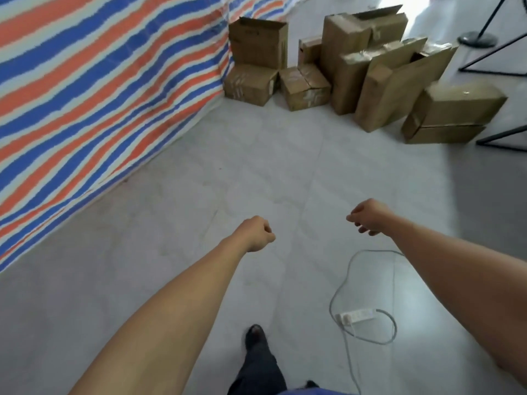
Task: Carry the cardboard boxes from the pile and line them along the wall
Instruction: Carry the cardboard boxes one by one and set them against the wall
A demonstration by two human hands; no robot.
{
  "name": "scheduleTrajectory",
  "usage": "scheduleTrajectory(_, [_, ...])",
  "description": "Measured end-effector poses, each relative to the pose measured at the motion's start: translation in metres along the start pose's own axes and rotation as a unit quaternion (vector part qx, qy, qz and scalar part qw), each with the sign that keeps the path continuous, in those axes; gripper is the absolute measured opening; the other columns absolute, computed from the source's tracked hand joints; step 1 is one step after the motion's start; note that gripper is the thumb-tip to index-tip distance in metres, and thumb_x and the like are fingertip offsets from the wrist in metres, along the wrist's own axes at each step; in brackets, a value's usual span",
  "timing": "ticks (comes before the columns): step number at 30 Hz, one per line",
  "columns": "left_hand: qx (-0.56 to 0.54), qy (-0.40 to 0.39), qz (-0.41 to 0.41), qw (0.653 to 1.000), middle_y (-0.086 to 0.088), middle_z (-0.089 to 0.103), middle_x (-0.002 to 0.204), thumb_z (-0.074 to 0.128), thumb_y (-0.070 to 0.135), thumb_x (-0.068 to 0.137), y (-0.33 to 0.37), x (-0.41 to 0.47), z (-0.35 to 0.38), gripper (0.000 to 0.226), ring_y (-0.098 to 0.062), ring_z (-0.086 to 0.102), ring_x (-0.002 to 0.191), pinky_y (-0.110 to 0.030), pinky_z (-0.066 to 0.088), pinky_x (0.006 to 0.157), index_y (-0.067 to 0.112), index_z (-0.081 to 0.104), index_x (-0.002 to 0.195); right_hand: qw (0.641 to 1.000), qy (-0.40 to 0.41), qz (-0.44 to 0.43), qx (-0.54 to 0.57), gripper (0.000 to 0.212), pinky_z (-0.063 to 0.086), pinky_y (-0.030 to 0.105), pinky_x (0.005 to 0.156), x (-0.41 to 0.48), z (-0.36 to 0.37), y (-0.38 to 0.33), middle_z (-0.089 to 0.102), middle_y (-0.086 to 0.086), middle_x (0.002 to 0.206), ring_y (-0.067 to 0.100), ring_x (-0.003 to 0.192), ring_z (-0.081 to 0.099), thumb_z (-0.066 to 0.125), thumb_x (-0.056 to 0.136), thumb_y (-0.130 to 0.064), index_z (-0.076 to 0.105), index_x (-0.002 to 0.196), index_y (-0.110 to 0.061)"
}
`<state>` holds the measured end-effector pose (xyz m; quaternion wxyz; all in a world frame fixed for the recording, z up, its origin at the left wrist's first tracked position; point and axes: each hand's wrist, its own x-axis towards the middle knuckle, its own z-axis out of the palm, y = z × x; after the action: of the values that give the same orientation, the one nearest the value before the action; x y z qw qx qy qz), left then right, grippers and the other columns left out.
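A pile of brown cardboard boxes (370, 75) stands at the far end of the floor. An open-topped box (258, 42) sits on a shut box (249, 84) against the striped wall. Tall boxes (382, 89) lean together in the middle, and a flat stack (453, 112) lies at the right. My left hand (258, 233) is held out over the floor, fingers curled, holding nothing. My right hand (369, 216) is also out in front with loosely curled fingers and nothing in it. Both hands are well short of the boxes.
A red, blue and white striped tarp (94, 95) covers the wall on the left. A white power strip (356, 315) with a looping grey cable lies on the floor at the lower right. Black metal stand legs (496, 55) and a round base stand at the right. My foot (255, 336) is below.
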<state>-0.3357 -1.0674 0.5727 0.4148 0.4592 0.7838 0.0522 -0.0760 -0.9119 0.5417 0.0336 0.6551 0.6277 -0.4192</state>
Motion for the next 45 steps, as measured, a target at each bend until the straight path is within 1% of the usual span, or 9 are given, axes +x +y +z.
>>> scheduleTrajectory(4, [0.027,-0.021,0.010,0.999,-0.013,0.066,0.102,0.058,0.029,0.094,0.039,0.096,-0.036,0.020,-0.026,0.061,0.080,-0.032,0.049,0.067,0.013,0.064,0.104,0.999,0.002,0.025,0.020,0.026,0.050,0.026,0.056,0.074,-0.034,-0.013,0.069,0.012,0.099,0.023,0.073,0.067,0.069,0.091,-0.026,0.066,0.109,-0.006])
scheduleTrajectory(11, [0.112,-0.076,0.039,0.990,-0.014,0.066,0.107,0.057,0.028,0.096,0.135,0.262,-0.118,0.024,-0.029,0.065,0.089,-0.036,0.053,0.074,0.010,0.063,0.110,0.993,0.016,0.091,0.078,0.029,0.049,0.026,0.056,0.196,-0.113,-0.033,0.067,0.010,0.093,0.023,0.071,0.067,0.068,0.092,-0.027,0.066,0.112,-0.007])
scheduleTrajectory(14, [0.132,-0.050,0.067,0.988,-0.015,0.067,0.104,0.056,0.026,0.096,0.193,0.324,-0.150,0.024,-0.032,0.067,0.095,-0.033,0.051,0.071,0.007,0.064,0.109,0.988,0.048,0.097,0.108,0.025,0.048,0.026,0.056,0.237,-0.160,-0.039,0.066,0.010,0.092,0.024,0.072,0.066,0.067,0.093,-0.024,0.067,0.109,-0.006])
scheduleTrajectory(16, [0.133,-0.057,0.083,0.986,-0.013,0.066,0.099,0.056,0.024,0.095,0.238,0.365,-0.158,0.021,-0.032,0.067,0.092,-0.033,0.050,0.069,0.008,0.065,0.104,0.985,0.060,0.110,0.121,0.024,0.048,0.027,0.057,0.266,-0.194,-0.034,0.066,0.010,0.091,0.024,0.073,0.066,0.067,0.093,-0.024,0.067,0.108,-0.006])
scheduleTrajectory(19, [0.140,-0.086,0.106,0.981,-0.013,0.067,0.097,0.056,0.025,0.094,0.300,0.422,-0.153,0.016,-0.028,0.063,0.080,-0.032,0.049,0.065,0.012,0.063,0.099,0.976,0.079,0.139,0.149,0.025,0.049,0.027,0.057,0.315,-0.239,-0.011,0.067,0.010,0.091,0.024,0.071,0.067,0.068,0.092,-0.025,0.067,0.108,-0.006])
scheduleTrajectory(27, [0.172,-0.156,0.088,0.969,-0.017,0.068,0.105,0.056,0.026,0.095,0.467,0.571,-0.115,0.021,-0.026,0.061,0.077,-0.031,0.048,0.064,0.009,0.064,0.105,0.963,0.038,0.201,0.176,0.029,0.049,0.026,0.056,0.469,-0.356,0.057,0.068,0.012,0.094,0.024,0.069,0.067,0.070,0.091,-0.027,0.066,0.110,-0.005])
scheduleTrajectory(34, [0.115,-0.160,0.109,0.974,-0.018,0.068,0.100,0.056,0.024,0.095,0.626,0.677,-0.104,0.023,-0.026,0.058,0.073,-0.031,0.046,0.063,0.007,0.064,0.107,0.966,0.075,0.198,0.151,0.025,0.049,0.027,0.055,0.583,-0.521,0.075,0.068,0.013,0.094,0.024,0.069,0.066,0.067,0.092,-0.024,0.067,0.108,-0.005])
scheduleTrajectory(40, [0.115,-0.177,0.083,0.974,-0.012,0.064,0.092,0.055,0.025,0.096,0.717,0.790,-0.105,0.025,-0.025,0.059,0.073,-0.032,0.047,0.065,0.006,0.063,0.110,0.965,0.076,0.206,0.147,0.027,0.051,0.027,0.056,0.695,-0.607,0.093,0.071,0.012,0.097,0.024,0.074,0.070,0.067,0.092,-0.029,0.068,0.109,-0.007])
scheduleTrajectory(45, [0.104,-0.186,0.055,0.975,-0.013,0.064,0.096,0.053,0.024,0.097,0.807,0.923,-0.101,0.025,-0.026,0.059,0.077,-0.034,0.050,0.070,0.006,0.061,0.112,0.954,0.064,0.246,0.158,0.027,0.050,0.027,0.055,0.814,-0.668,0.118,0.072,0.014,0.100,0.022,0.068,0.068,0.066,0.092,-0.028,0.068,0.108,-0.007])
